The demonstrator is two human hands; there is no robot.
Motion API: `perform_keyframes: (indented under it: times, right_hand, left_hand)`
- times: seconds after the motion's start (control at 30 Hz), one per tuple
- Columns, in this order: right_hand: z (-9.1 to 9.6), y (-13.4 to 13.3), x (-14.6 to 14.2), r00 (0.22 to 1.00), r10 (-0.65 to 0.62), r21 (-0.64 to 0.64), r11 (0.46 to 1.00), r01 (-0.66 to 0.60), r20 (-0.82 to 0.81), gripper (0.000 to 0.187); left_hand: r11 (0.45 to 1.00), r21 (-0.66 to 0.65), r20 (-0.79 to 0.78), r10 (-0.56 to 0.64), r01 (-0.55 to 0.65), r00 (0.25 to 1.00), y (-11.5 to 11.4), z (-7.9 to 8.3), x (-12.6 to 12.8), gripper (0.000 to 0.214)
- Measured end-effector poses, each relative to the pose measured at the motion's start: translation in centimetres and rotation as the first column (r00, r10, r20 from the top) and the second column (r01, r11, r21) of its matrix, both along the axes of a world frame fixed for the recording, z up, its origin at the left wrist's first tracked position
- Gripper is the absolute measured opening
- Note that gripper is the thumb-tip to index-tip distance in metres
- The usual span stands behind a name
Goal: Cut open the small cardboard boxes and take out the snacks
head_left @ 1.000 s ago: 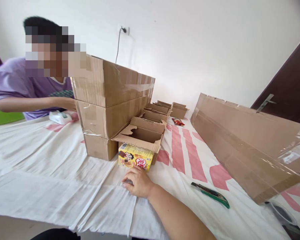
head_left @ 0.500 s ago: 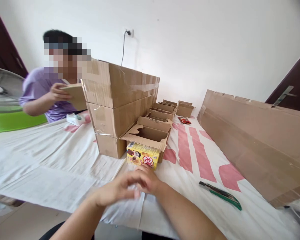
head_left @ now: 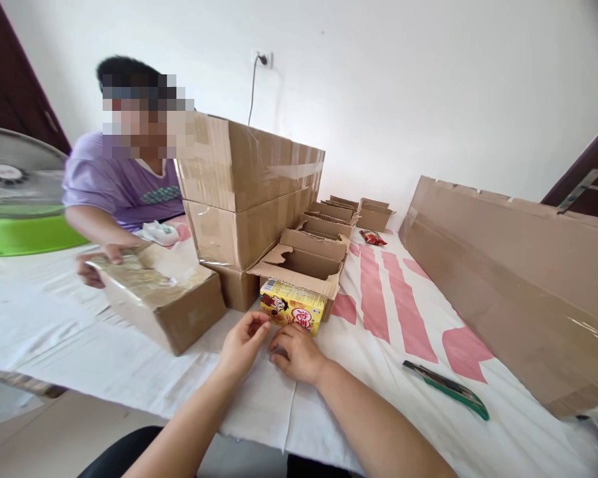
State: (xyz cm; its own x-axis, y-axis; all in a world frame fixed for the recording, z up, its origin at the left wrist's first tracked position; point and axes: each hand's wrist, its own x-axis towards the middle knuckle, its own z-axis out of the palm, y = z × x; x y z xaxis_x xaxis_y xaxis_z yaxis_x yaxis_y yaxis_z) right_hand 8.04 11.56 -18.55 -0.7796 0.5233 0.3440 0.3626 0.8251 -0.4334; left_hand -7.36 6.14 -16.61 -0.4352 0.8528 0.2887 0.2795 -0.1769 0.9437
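Observation:
My left hand (head_left: 243, 344) and my right hand (head_left: 295, 352) rest close together on the white cloth, just in front of a yellow snack box (head_left: 293, 313). The left hand's fingers are curled and partly apart, with nothing visible in them. The right hand is curled with its fingertips pressed to the cloth, and I cannot see anything in it. An open small carton (head_left: 303, 264) stands right behind the yellow box.
A person in a purple shirt (head_left: 122, 186) across the table holds a taped carton (head_left: 162, 302) on the cloth. Stacked cartons (head_left: 249, 199) stand in the middle, several small open cartons behind. A long flat carton (head_left: 518, 279) lies right; a green knife (head_left: 446, 390) lies near it. A fan (head_left: 14, 176) stands left.
My left hand came into view and joined the right in front of the yellow box. The person opposite set a taped carton down on the cloth.

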Motion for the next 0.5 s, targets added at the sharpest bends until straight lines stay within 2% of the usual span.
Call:
perform_keyframes:
  times: [0.17, 0.27, 0.37, 0.5]
  right_hand:
    - [-0.1, 0.0, 0.0, 1.000, -0.015, 0.021, 1.000, 0.015, 0.015, 0.015]
    - [-0.1, -0.1, 0.0, 1.000, -0.006, 0.028, 1.000, 0.006, 0.003, 0.020]
    - [-0.1, -0.2, 0.1, 1.000, -0.011, 0.034, 0.999, 0.012, -0.013, 0.028]
    - [-0.1, -0.9, 0.1, 0.992, -0.025, 0.048, 0.998, 0.031, -0.124, 0.048]
  left_hand:
    - [0.997, 0.067, -0.183, -0.013, 0.026, 0.983, -1.1, -0.2, 1.3, 0.015]
    - [0.979, 0.186, -0.410, -0.004, 0.088, 0.912, -1.7, -0.2, 1.6, 0.009]
    - [0.933, 0.341, -0.559, 0.103, 0.115, 0.823, -2.1, 0.0, 1.7, 0.013]
    - [0.855, 0.511, -0.580, 0.264, 0.092, 0.771, -2.4, 0.6, 1.5, 0.019]
